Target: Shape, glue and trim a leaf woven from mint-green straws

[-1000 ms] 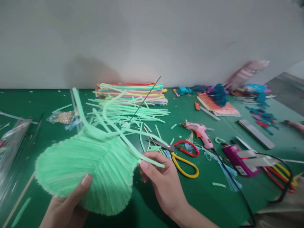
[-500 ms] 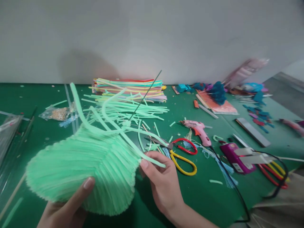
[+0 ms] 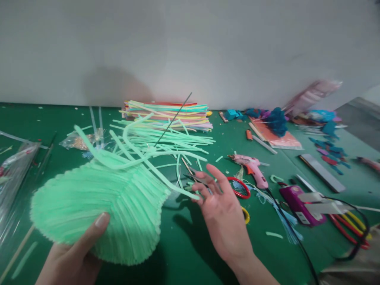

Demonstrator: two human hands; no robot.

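My left hand [image 3: 74,253] grips a pale green fan-shaped piece [image 3: 97,206] made of fuzzy pipe cleaners, thumb on top of it near its lower edge. Loose green ends and a thin dark wire [image 3: 173,118] stick up from its far side. My right hand [image 3: 221,209] is open, fingers spread, over the red-and-yellow-handled scissors [image 3: 237,192] lying on the green table [image 3: 190,245]. Its fingertips are next to one loose green end; nothing is in it.
Cut green pipe cleaners [image 3: 166,138] lie beyond the fan, before a stack of coloured ones [image 3: 169,113]. A pink glue gun [image 3: 251,168], a magenta device [image 3: 297,200], more scissors [image 3: 353,225] and blue felt scraps [image 3: 274,118] lie right. Clear plastic bags [image 3: 14,166] lie left.
My right hand let go of the loose green end it pinched and opened, moving right over the scissors. The fan tilted slightly lower and left in my left hand.
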